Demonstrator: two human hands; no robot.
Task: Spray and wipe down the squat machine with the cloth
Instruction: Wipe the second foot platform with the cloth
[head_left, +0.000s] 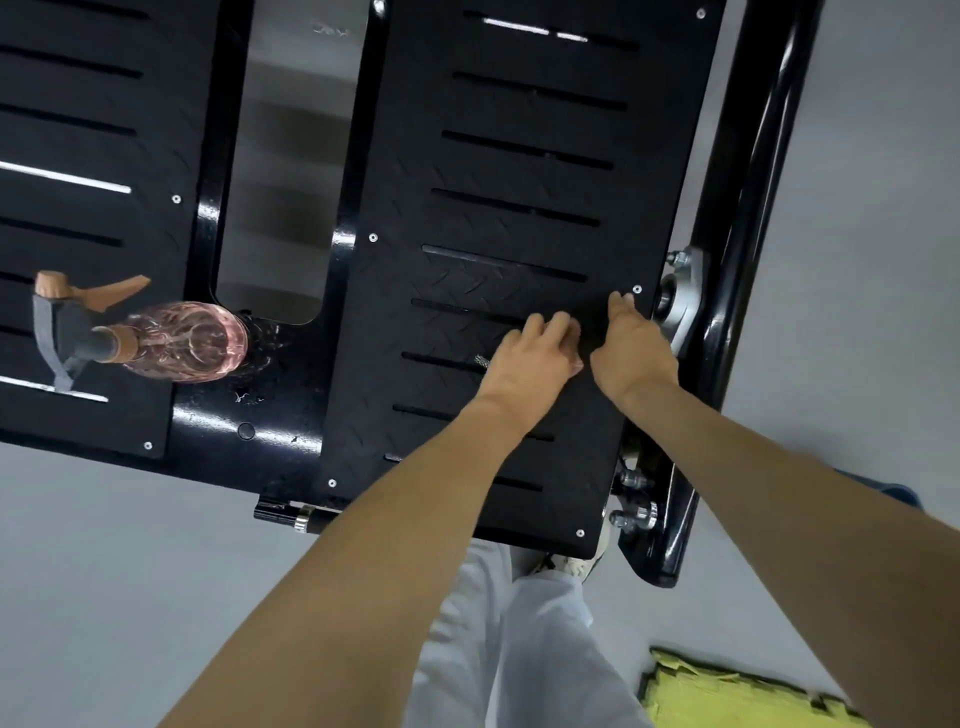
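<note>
Both hands rest on the right footplate (509, 218) of the squat machine, a black slab of raised diamond tread cut by long slots lying crosswise to our fingers. The left hand (535, 358) is bunched, fingers curled narrow; a small grey scrap, perhaps the cloth, peeks from under its wrist side, though we cannot tell whether it is gripped. The right hand (631, 348) lies close beside it, fingers extended toward the plate's outer edge, holding nothing visible. We judge the wipe will run along the slots. The spray bottle (182, 343), clear pink plastic with a tan trigger, lies on its side well off beyond the left hand's thumb side, nozzle pointing away; the left hand is nearer to it.
</note>
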